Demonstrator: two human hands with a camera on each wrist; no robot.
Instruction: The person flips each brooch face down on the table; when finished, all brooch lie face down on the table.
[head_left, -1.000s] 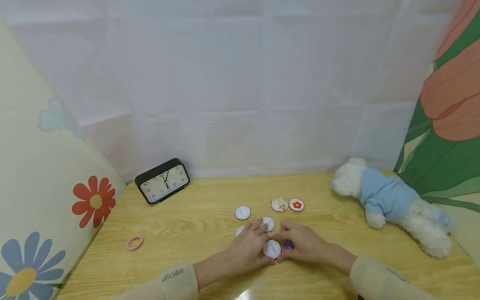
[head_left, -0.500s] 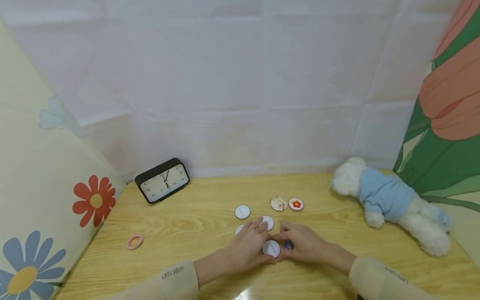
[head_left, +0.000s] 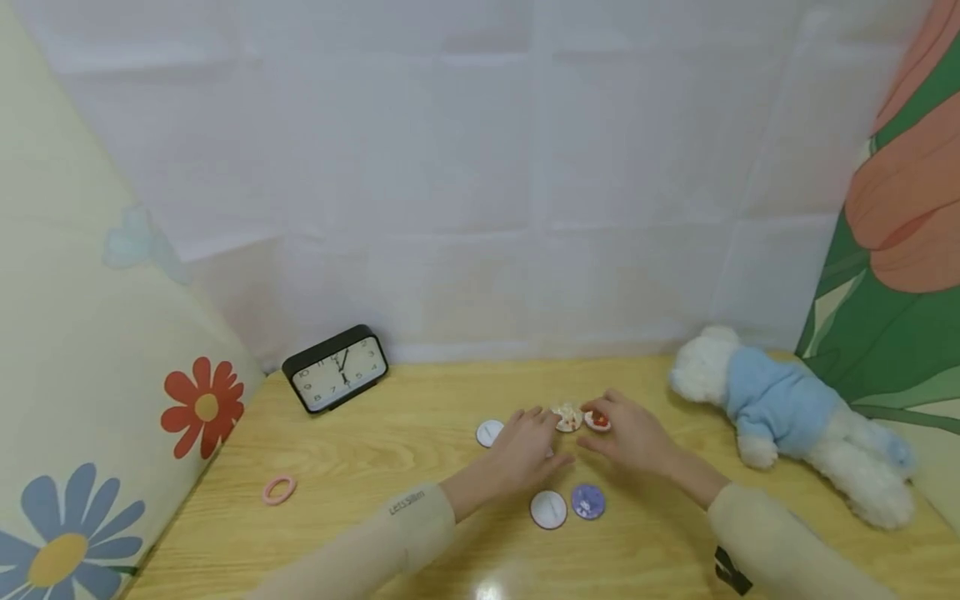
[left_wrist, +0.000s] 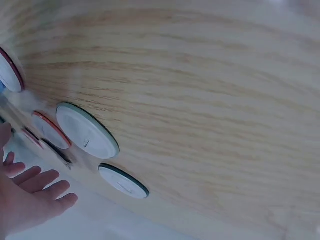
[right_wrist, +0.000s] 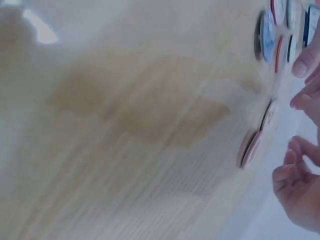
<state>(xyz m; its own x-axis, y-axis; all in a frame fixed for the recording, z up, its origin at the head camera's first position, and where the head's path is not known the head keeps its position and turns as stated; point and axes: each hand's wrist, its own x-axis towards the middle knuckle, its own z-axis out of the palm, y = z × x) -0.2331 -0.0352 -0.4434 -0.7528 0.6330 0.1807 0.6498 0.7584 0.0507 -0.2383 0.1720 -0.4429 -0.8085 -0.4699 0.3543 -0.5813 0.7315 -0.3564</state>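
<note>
“LetsSlim” on left sleeve [head_left: 375, 537], numerals 7–10 on clock [head_left: 337, 372]

Rear, facing me: creased whitish sheeting [head_left: 465, 167]. Both sides: flower-printed panels [head_left: 67, 350]. Below: yellowish wood-grain tabletop [head_left: 360, 454], surface glossy, with bright glare [head_left: 489, 591] on the part nearest me.

We could pass over open table [head_left: 375, 454] between the pink ring [head_left: 279, 478] and the leftmost white badge [head_left: 490, 432]. Past the right hand [head_left: 632, 434], the plush toy [head_left: 783, 396] blocks us.
</note>
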